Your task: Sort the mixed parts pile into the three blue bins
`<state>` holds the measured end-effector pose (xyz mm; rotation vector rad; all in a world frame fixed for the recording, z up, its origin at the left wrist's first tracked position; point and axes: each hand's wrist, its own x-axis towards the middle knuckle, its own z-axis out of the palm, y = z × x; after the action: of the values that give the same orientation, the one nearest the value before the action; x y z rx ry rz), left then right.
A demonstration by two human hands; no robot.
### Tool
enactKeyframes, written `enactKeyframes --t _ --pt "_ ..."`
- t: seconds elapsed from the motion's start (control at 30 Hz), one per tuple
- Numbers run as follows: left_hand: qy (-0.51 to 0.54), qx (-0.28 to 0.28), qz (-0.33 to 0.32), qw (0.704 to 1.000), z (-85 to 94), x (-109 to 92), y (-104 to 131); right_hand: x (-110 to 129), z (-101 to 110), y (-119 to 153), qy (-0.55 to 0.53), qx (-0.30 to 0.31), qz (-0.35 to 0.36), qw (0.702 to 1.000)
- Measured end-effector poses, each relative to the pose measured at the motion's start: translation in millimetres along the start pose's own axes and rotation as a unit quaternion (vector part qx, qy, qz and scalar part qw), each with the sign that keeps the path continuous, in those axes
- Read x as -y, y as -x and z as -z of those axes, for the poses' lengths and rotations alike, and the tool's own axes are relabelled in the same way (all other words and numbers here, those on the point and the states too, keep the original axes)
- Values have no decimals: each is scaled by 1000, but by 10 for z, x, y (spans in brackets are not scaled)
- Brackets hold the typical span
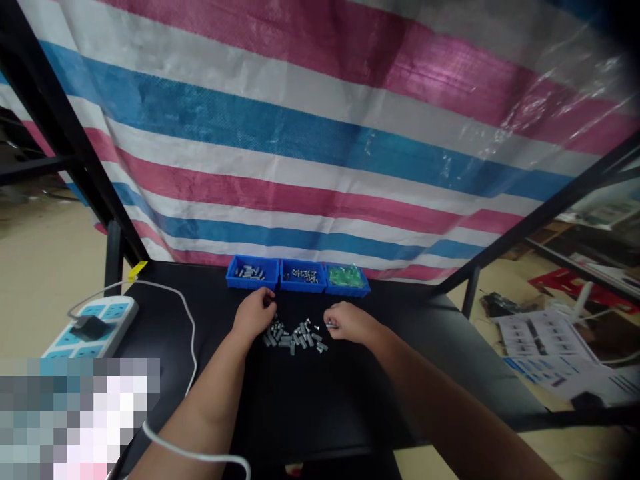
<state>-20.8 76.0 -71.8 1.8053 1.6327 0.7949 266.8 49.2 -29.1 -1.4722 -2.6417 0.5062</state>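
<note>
A loose pile of small grey cylindrical pieces (pixel 286 343) and silvery screw-like bits (pixel 307 327) lies on the black table (pixel 300 400) between my hands. My left hand (pixel 254 313) is at the pile's upper left edge, its fingers curled in; whatever they hold, if anything, is hidden. To the right of the pile, my right hand (pixel 347 321) pinches a small silvery metal piece (pixel 331 325) between thumb and fingers. Behind the hands stand a blue bin of grey cylinders (pixel 253 285), a blue bin of small metal parts (pixel 301 287) and a blue bin of green plastic-looking packets (pixel 347 291).
A white power strip (pixel 131 312) with a black plug (pixel 90 328) sits at the left, and its white cable (pixel 193 327) runs beside my left forearm. A striped sheet (pixel 300 147) hangs behind the table between black frame posts (pixel 114 253). Papers (pixel 540 333) lie beyond the right side.
</note>
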Motion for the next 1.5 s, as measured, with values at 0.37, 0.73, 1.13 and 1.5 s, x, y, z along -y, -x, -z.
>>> enactKeyframes --t 0.37,0.73,1.13,1.5 --pt "23 -5 6 1000 -7 16 4 95 453 -878 -69 -197 -63 976" --pt "24 2 3 1000 15 -17 5 728 228 -1721 -131 -233 -37 963" --pt "8 -2 2 1000 -4 9 1 289 52 -411 -99 -92 -113 984" --pt "-4 3 -2 1000 7 -17 14 287 -201 -259 -24 -90 -136 986"
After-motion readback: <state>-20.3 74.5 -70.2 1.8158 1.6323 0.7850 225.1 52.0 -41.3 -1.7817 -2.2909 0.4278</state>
